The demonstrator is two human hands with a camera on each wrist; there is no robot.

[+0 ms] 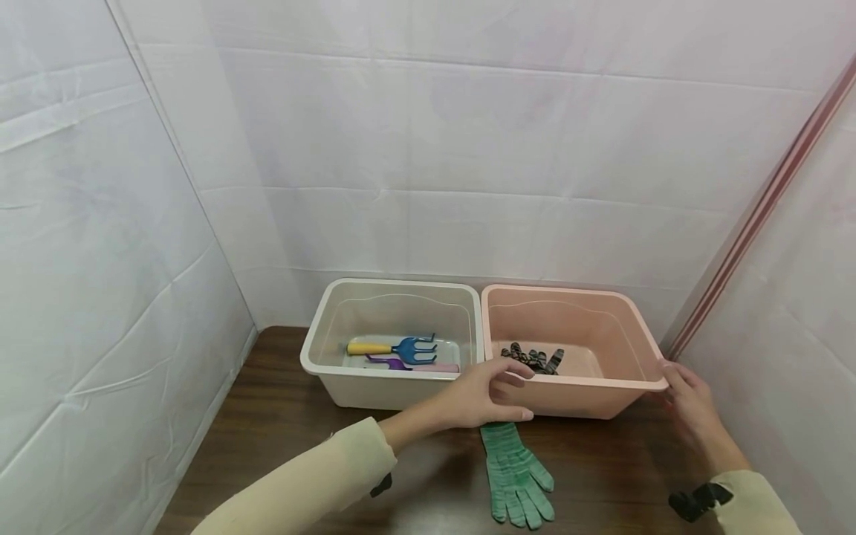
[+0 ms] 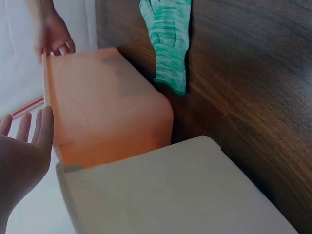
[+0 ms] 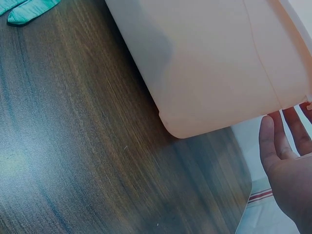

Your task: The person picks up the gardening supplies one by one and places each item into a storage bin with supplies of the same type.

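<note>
A pink plastic bin (image 1: 568, 397) stands beside a white plastic bin (image 1: 394, 390), their rims side by side. My right hand (image 1: 692, 401) is at the pink bin's front right corner and grips its rim between thumb and fingers. My left hand (image 1: 478, 394) hovers by the front of the pink bin where the two bins meet, thumb and fingers spread apart, holding nothing. In the left wrist view its fingertips overlap the pink rim. Dark patterned gloves (image 1: 535, 358) lie inside the pink bin, partly hidden by its front wall.
In the white bin lie a blue hand fork (image 1: 414, 349) with a yellow handle and a purple tool (image 1: 394, 363) with a pink handle. A green knitted glove (image 1: 515, 475) lies on the brown wooden table (image 1: 287, 453) in front. White sheeting (image 1: 428, 148) encloses the back and sides.
</note>
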